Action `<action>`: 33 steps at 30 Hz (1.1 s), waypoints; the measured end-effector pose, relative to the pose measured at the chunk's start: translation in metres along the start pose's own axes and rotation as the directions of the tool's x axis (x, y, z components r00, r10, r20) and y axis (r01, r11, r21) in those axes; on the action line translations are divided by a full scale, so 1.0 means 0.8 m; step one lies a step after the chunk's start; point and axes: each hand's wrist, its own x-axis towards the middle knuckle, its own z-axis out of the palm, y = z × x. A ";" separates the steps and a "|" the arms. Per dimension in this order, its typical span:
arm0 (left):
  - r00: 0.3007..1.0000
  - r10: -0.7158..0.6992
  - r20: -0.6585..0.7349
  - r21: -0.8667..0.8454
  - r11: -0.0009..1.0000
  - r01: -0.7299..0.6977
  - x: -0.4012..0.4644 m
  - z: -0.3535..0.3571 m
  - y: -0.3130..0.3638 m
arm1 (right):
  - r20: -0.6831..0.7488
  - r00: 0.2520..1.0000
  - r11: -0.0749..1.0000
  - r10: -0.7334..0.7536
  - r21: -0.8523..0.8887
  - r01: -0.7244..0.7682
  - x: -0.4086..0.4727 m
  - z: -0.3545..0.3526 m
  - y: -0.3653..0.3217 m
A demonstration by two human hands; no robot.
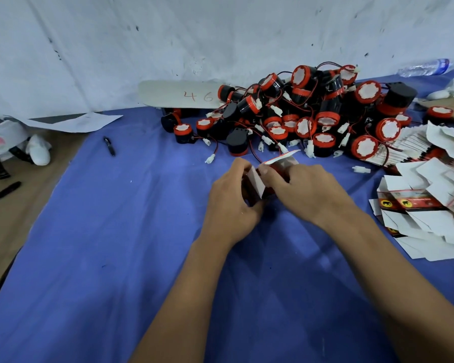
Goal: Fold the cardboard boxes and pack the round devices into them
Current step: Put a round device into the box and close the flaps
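Folding one small cardboard box (257, 183) into shape over the blue bench (116, 258), the left hand (231, 203) is gripping its near end while the right hand (304, 189) is pinching a white flap at the top. By my judgement, the next move is taking a round device from the heap (299, 111) behind, with flat box blanks (425, 205) waiting at the right.

Both hands grip a small cardboard box (257, 183) on the cloth-covered table (116, 258); behind the grip lies the pile of round devices (299, 113), right of it the flat box blanks (430, 205), far left a pen (109, 146).
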 end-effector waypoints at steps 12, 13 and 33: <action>0.995 -0.069 0.073 -0.112 0.991 0.077 0.003 -0.005 -0.021 | -0.212 0.962 0.981 -0.173 -0.119 0.150 -0.008 -0.003 -0.001; 0.997 -0.060 0.050 -0.080 0.995 0.064 0.003 -0.007 -0.023 | -0.196 0.961 0.975 -0.196 -0.140 0.170 -0.008 -0.004 -0.001; 0.984 -0.068 -0.166 0.520 0.842 0.146 -0.008 0.007 0.040 | -0.465 0.848 0.925 -0.253 0.140 0.353 -0.003 -0.003 0.011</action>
